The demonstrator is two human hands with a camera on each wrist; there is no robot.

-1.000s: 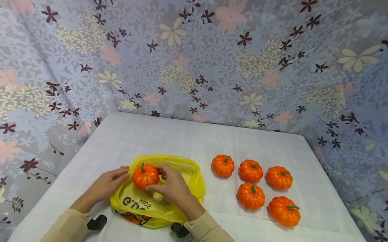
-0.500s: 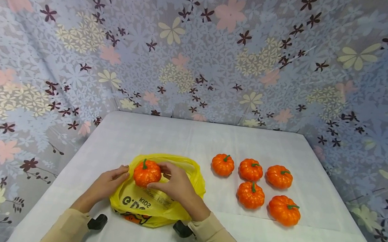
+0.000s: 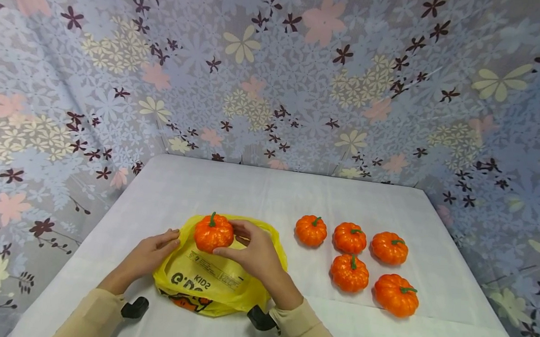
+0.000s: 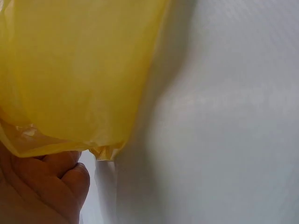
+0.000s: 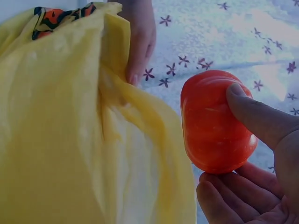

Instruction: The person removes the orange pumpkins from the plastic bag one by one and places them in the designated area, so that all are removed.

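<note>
A small orange pumpkin (image 3: 213, 235) with a green stem is held in my right hand (image 3: 264, 255), above the mouth of a yellow plastic bag (image 3: 207, 269). The right wrist view shows the thumb on one side of the pumpkin (image 5: 217, 123) and the fingers on the other. At the bag's left rim, my left hand (image 3: 146, 257) grips the plastic. In the left wrist view the fingers (image 4: 74, 179) are curled at the bag's edge, and part of the hand is hidden by the yellow bag (image 4: 84, 70).
To the right of the bag several more orange pumpkins lie on the white-covered table (image 3: 278, 189), among them a front-right pumpkin (image 3: 396, 296) and a back-left pumpkin (image 3: 310, 230). A flowered cloth (image 3: 275, 77) hangs behind and at both sides.
My right hand has lifted the pumpkin up out of the bag's mouth and slightly to the right. The left hand has stayed at the bag's left rim.
</note>
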